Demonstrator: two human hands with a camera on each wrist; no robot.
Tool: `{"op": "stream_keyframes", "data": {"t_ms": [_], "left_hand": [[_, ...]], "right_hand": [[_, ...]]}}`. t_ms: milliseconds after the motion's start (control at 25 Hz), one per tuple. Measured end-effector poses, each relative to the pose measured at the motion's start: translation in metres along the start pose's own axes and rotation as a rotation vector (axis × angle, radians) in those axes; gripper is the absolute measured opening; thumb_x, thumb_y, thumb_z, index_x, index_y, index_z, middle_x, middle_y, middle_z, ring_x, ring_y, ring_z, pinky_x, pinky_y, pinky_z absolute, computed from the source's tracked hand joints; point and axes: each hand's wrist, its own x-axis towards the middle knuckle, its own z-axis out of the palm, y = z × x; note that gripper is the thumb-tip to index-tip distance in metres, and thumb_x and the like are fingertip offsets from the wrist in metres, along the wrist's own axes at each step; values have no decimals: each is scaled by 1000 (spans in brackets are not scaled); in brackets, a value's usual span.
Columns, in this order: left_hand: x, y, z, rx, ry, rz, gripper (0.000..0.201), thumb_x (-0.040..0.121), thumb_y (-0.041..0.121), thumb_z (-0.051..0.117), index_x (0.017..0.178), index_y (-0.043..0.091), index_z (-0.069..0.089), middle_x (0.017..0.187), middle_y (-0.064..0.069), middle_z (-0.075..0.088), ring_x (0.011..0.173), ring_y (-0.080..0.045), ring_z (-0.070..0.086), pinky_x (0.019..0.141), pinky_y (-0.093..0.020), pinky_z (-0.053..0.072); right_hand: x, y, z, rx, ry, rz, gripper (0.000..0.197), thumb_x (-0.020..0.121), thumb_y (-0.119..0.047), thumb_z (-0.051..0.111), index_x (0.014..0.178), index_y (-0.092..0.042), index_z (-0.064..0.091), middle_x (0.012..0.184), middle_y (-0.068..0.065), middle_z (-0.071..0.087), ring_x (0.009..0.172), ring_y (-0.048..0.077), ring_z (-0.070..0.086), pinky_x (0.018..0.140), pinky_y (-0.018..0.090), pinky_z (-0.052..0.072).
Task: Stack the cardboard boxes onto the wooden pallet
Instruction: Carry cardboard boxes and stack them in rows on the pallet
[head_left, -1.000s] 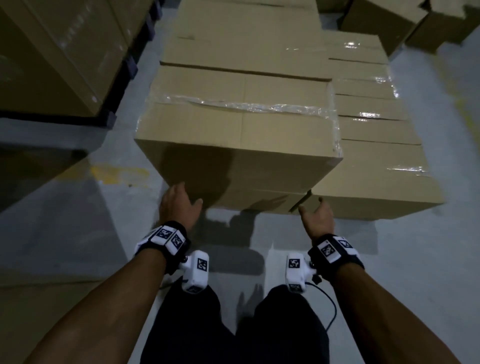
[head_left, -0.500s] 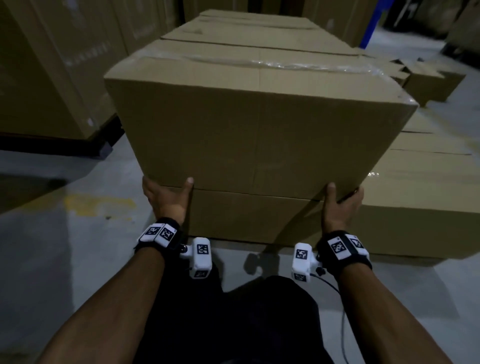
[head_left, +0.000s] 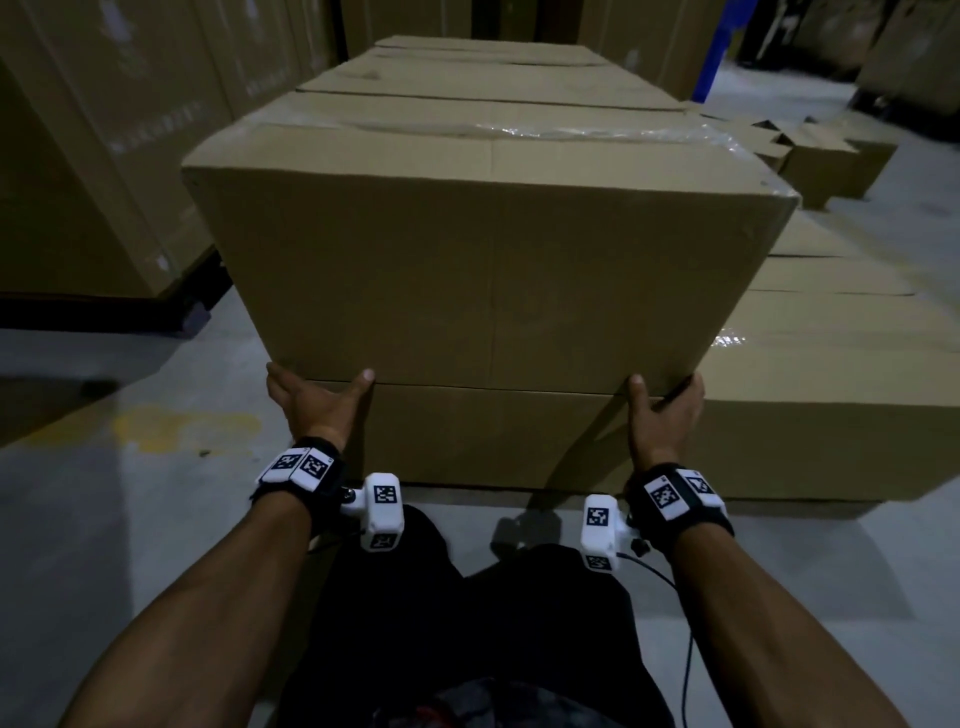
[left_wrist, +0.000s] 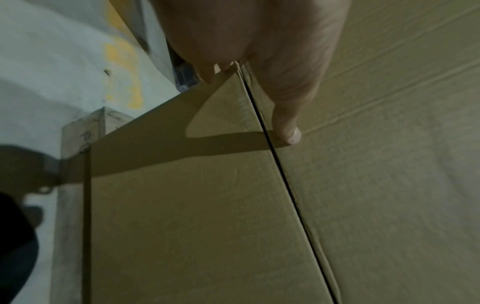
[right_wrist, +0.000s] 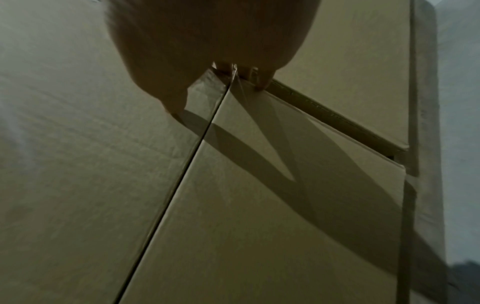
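A large taped cardboard box (head_left: 488, 270) sits on top of a lower box (head_left: 493, 436). My left hand (head_left: 311, 400) grips its bottom left corner, thumb on the front face and fingers hidden under or behind the edge. At the bottom right corner my right hand (head_left: 665, 410) holds it the same way. In the left wrist view the left hand (left_wrist: 246, 41) pinches the corner, with a thin dark gap between the two boxes. The right hand (right_wrist: 207, 41) shows the same in the right wrist view. A pale wooden pallet piece (left_wrist: 78, 144) shows below the lower box.
More boxes (head_left: 467, 67) run in a row behind the held one, and a lower layer of boxes (head_left: 831, 395) lies to the right. Tall wrapped stacks (head_left: 93, 156) stand on the left. Grey floor (head_left: 130, 519) with a yellow mark lies at the front left.
A second ago both hands were open and just reaching the box's bottom edge. They now grip its bottom corners, and the box fills more of the view.
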Motion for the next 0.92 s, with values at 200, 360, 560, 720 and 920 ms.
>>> {"op": "stream_keyframes", "data": {"t_ms": [200,360,560,720,920], "left_hand": [[-5,0,6,20,-2,27,124,75,38,85,158,11,-3,164,-8,2,146,-36,24,117,-46,31],[-6,-5,9,1,1,42,125,75,37,85,158,11,-4,164,-11,1,148,-34,20,119,-46,28],[-1,-12,7,-8,-7,68,125,73,36,86,158,10,-2,165,-11,2,149,-30,17,121,-39,22],[4,-14,6,-21,30,84,119,69,33,90,155,8,12,159,-14,18,143,-34,30,119,-40,27],[6,-13,4,29,98,100,111,67,32,91,151,4,23,154,-17,28,141,-35,31,118,-42,29]], "right_hand": [[2,4,-4,20,15,-5,86,91,-27,71,156,-8,19,158,13,26,144,30,31,121,47,27],[2,7,-11,-43,-10,-24,83,93,-24,69,156,-6,17,159,14,25,144,30,30,120,40,25],[3,11,-7,-74,-5,-46,76,95,-25,66,155,-6,22,156,15,32,143,32,34,119,48,30],[4,13,-4,-84,9,-60,74,94,-25,67,154,-7,25,155,14,35,142,32,36,118,50,32],[8,15,-2,-95,15,-93,75,93,-26,69,152,-7,28,153,15,38,140,32,38,117,51,33]]}}
